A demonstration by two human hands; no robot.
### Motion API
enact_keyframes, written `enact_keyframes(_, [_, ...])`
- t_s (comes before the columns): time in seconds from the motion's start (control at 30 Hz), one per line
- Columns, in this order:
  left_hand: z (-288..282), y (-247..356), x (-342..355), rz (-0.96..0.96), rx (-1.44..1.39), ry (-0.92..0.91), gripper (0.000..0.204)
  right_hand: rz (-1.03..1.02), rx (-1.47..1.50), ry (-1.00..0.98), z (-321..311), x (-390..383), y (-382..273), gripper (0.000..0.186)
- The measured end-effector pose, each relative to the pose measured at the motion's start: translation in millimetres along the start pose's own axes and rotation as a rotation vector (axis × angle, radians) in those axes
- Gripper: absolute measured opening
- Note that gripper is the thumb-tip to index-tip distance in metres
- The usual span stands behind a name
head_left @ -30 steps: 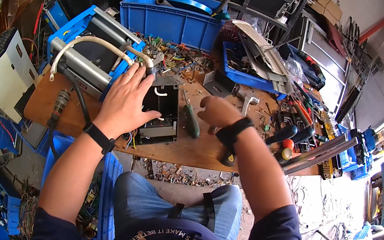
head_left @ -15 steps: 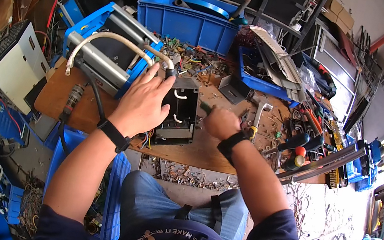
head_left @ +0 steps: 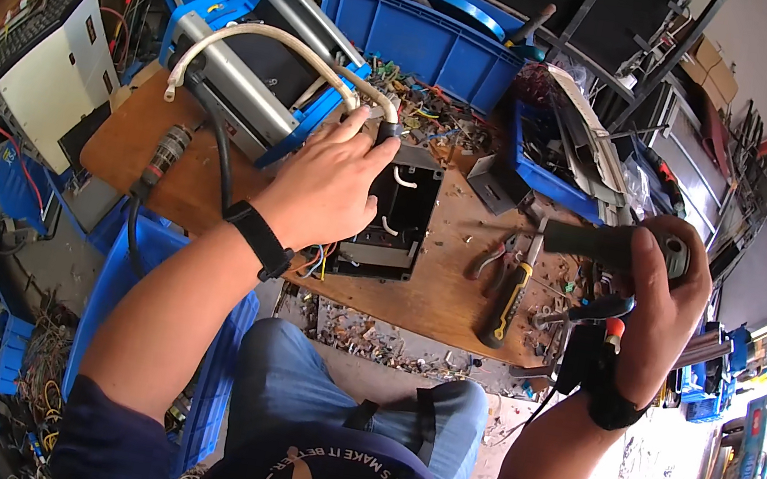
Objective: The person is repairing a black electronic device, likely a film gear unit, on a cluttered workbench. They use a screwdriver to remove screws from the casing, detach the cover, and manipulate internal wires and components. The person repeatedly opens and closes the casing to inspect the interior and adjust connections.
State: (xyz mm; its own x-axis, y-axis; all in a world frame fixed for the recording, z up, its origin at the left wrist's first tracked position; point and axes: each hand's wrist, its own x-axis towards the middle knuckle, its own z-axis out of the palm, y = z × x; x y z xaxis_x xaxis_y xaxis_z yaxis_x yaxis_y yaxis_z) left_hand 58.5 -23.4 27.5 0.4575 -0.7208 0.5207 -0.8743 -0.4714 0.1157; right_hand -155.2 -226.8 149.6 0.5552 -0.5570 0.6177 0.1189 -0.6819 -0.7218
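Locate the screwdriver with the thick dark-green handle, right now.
The thick dark-green-handled screwdriver is right of centre in the head view, gripped in the person's bare right hand, its blurred shaft pointing left toward the open black rectangular box.

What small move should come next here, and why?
Probably lower the right hand leftward, bringing the green-handled screwdriver to the open black box. The screwdriver is held up to the box's right, shaft pointing left, while the left hand lies at the box, perhaps steadying it.
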Motion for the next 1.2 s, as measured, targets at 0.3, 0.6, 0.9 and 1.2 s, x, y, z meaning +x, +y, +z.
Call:
enact_keyframes(0.3, [-1.5,6.3,-3.5,-0.022,0.023,0.011,0.061,-0.077,-0.234,-0.323,61.5,31.9,35.1,0.037])
enact_keyframes(0.6, [-4.2,9.0,-2.6,-0.043,0.026,0.007,0.062,-0.162,-0.295,-0.457,80.6,42.9,35.4,0.041])
enact_keyframes(0.9, [-3.8,8.2,-3.6,-0.033,0.037,0.029,0.057,-0.259,-0.406,-0.572,112.9,61.1,29.4,0.037])
enact_keyframes(1.2, [1.7,7.1,1.9,-0.022,0.060,0.039,0.062,-0.250,-0.595,-0.727,153.6,83.6,14.7,0.040])
